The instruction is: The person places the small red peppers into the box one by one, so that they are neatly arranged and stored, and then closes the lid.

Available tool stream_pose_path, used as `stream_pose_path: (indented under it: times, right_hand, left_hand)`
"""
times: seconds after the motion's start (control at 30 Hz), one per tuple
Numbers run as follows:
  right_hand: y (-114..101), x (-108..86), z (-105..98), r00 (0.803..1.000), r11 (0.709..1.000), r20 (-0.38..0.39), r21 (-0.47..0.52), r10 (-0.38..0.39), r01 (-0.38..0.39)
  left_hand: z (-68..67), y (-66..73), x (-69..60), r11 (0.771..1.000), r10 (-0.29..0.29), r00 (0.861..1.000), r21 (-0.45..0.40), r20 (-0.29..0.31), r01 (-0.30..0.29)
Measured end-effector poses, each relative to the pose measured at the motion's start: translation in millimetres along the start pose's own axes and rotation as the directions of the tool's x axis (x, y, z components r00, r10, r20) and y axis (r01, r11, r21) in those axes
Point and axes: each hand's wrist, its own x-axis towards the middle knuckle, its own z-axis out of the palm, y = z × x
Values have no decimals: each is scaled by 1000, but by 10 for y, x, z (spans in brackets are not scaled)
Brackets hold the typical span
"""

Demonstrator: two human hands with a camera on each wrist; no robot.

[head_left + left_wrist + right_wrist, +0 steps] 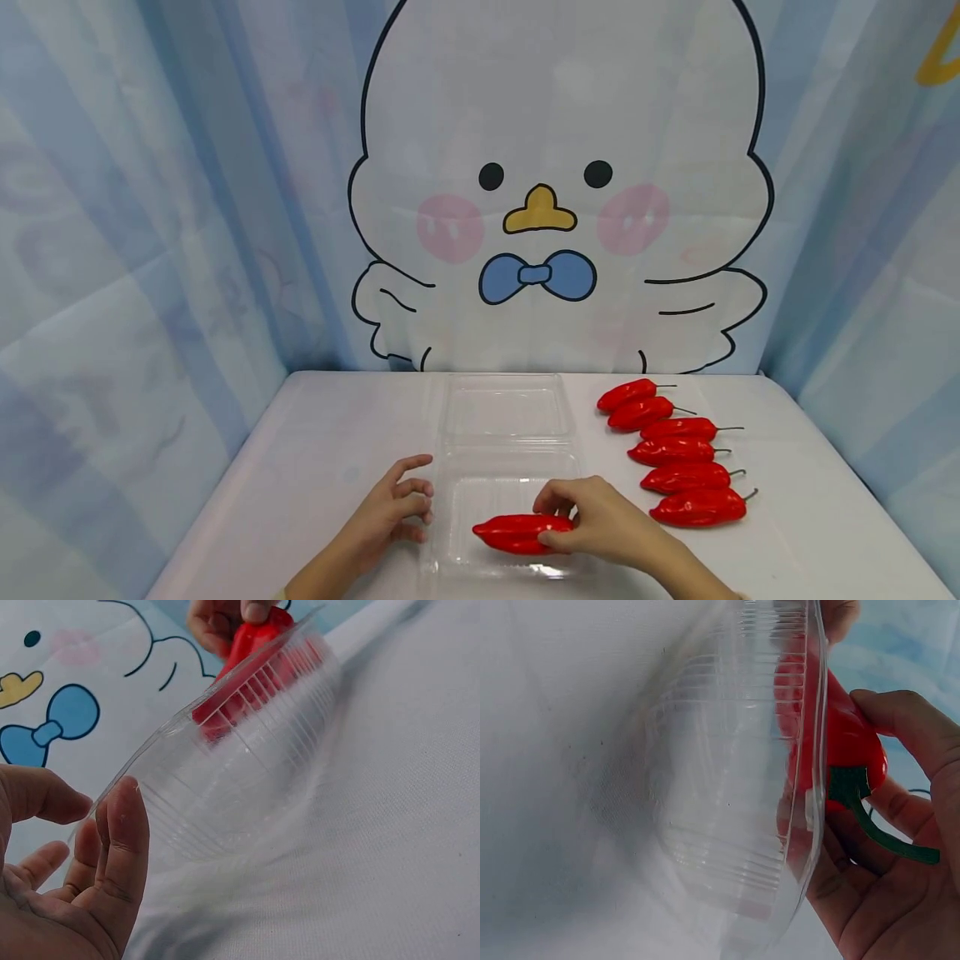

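My right hand point(600, 521) grips a red pepper point(513, 534) by its stem end, thumb on the near side and fingers behind. The pepper lies sideways over the near half of a clear plastic box point(457, 492), its tip pointing left. In the right wrist view the pepper point(847, 735) is partly behind the box wall, its green stem point(889, 840) beside the palm. My left hand point(393, 508) is at the box's left edge, fingers spread and slightly bent; in the left wrist view its fingertips point(127, 795) are by the rim, contact unclear.
Several red peppers point(682, 477) lie in a column to the right of the box, stems pointing right. The open lid point(506, 408) extends toward the back of the white table point(322, 433). A curtain with a cartoon bird point(547, 108) hangs behind.
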Motion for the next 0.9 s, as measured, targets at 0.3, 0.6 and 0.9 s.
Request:
stream_pose_path:
  times: [0.3, 0.6, 0.9]
  right_hand:
    - [39, 75, 131, 999, 999, 7, -13, -38, 38]
    - [31, 123, 243, 999, 999, 26, 8, -43, 43]
    - [28, 178, 332, 999, 1000, 29, 2, -27, 27]
  left_hand:
    - [-14, -18, 6, 1000, 1, 1000, 3, 5, -1]
    - [-6, -14, 6, 1000, -1, 1000, 15, 14, 1]
    - [-4, -4, -5, 1000, -4, 1000, 17, 21, 3]
